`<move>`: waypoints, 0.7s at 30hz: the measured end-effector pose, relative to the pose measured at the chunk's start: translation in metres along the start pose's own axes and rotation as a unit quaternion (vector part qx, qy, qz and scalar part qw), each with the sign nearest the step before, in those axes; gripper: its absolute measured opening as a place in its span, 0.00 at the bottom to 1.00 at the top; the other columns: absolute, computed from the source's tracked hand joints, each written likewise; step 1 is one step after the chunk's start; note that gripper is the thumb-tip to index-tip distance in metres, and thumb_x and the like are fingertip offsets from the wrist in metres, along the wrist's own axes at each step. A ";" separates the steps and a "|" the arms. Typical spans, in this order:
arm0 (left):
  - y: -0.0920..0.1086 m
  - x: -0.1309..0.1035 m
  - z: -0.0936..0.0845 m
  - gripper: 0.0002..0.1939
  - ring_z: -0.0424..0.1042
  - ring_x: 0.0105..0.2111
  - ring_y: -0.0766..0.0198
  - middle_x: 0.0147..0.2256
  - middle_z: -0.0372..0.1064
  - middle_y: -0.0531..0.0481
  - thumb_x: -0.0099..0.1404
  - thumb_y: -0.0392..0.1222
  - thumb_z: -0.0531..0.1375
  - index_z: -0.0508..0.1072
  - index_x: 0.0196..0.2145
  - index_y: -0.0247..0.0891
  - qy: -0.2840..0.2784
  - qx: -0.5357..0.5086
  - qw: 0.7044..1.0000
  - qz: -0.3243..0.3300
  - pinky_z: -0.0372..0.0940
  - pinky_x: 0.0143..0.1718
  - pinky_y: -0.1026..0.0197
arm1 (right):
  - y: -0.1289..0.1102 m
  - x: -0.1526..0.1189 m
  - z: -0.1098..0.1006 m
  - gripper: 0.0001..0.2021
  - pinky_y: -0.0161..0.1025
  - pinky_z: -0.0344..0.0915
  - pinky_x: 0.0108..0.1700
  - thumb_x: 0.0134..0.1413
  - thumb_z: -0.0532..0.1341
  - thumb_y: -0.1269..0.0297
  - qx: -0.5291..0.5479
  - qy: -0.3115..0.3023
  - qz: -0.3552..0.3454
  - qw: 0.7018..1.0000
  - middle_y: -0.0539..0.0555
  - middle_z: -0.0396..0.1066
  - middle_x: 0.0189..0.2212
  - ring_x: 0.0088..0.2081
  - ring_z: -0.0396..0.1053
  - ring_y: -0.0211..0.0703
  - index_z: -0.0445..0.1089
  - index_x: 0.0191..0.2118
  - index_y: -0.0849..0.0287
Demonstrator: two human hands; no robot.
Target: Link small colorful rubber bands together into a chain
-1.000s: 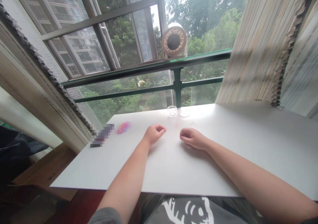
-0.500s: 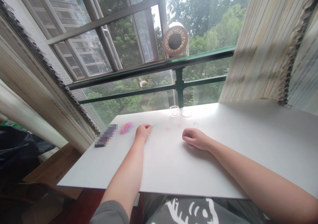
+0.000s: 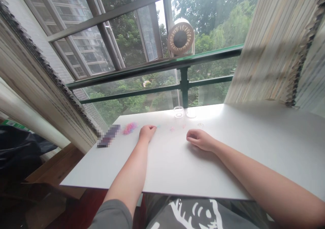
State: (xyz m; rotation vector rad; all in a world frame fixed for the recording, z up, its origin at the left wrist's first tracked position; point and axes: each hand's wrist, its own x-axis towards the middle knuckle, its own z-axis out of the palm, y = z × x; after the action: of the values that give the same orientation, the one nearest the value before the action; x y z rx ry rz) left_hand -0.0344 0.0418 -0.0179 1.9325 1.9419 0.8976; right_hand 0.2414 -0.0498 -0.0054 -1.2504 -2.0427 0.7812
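Gap between hands (image 3: 147,133) (image 3: 200,140), dish (image 3: 178,115) (transparent) behind

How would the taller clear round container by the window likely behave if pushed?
The clear round container looks thin-walled, so probably stiff and light. Standing low on the smooth white table, it would likely slide before tipping.

Faint teal bits (image 3: 158,126) and small pink pieces (image 3: 172,129) lie apart on the white tabletop (image 3: 167,168).

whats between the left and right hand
Head view: a faint teal bit by the left hand, then two pink bits, slightly nearer the window, before the right hand.
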 end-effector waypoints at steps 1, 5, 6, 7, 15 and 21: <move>-0.001 0.000 0.000 0.13 0.69 0.35 0.59 0.34 0.73 0.46 0.53 0.47 0.57 0.75 0.33 0.39 0.001 0.000 1.000 0.003 0.60 0.36 0.62 | 0.000 0.000 0.000 0.08 0.34 0.56 0.28 0.45 0.53 0.62 0.001 0.000 0.001 1.000 0.49 0.63 0.21 0.24 0.59 0.35 0.65 0.27 0.60; -0.004 0.002 0.003 0.13 0.69 0.34 0.60 0.33 0.73 0.48 0.52 0.47 0.57 0.75 0.33 0.40 0.005 -0.005 1.000 0.018 0.60 0.36 0.62 | 0.002 0.001 0.000 0.08 0.34 0.56 0.28 0.44 0.53 0.62 0.003 0.002 0.002 1.000 0.49 0.63 0.21 0.24 0.59 0.35 0.65 0.27 0.61; -0.005 0.002 0.003 0.13 0.69 0.33 0.61 0.33 0.73 0.48 0.52 0.47 0.57 0.75 0.34 0.40 0.008 -0.006 1.000 0.020 0.60 0.36 0.62 | 0.002 0.001 0.000 0.08 0.34 0.56 0.28 0.44 0.53 0.62 0.003 0.002 0.002 1.000 0.49 0.63 0.21 0.24 0.59 0.35 0.65 0.27 0.61; -0.005 0.002 0.004 0.13 0.69 0.33 0.61 0.33 0.73 0.48 0.52 0.46 0.58 0.75 0.34 0.40 0.010 -0.007 1.000 0.021 0.61 0.36 0.62 | 0.002 0.001 0.000 0.08 0.34 0.56 0.28 0.44 0.53 0.62 0.002 0.002 0.002 1.000 0.49 0.64 0.22 0.24 0.59 0.35 0.65 0.27 0.61; -0.004 0.004 0.002 0.14 0.69 0.35 0.61 0.34 0.72 0.47 0.54 0.45 0.56 0.74 0.36 0.38 0.014 -0.027 1.000 -0.004 0.61 0.37 0.63 | 0.004 0.001 0.001 0.08 0.34 0.56 0.28 0.45 0.53 0.62 -0.001 0.000 0.003 1.000 0.49 0.64 0.22 0.24 0.59 0.35 0.65 0.27 0.60; -0.006 0.009 0.001 0.13 0.69 0.36 0.63 0.35 0.72 0.48 0.56 0.39 0.52 0.73 0.37 0.38 0.025 -0.052 0.998 -0.009 0.61 0.38 0.64 | 0.004 0.000 0.001 0.08 0.34 0.55 0.27 0.45 0.53 0.61 0.006 0.001 0.005 1.000 0.49 0.64 0.22 0.23 0.58 0.35 0.65 0.27 0.60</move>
State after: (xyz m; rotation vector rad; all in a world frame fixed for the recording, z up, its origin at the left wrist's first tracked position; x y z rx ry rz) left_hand -0.0397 0.0511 -0.0199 1.8480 1.8961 1.0306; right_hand 0.2428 -0.0483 -0.0085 -1.2554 -2.0288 0.7951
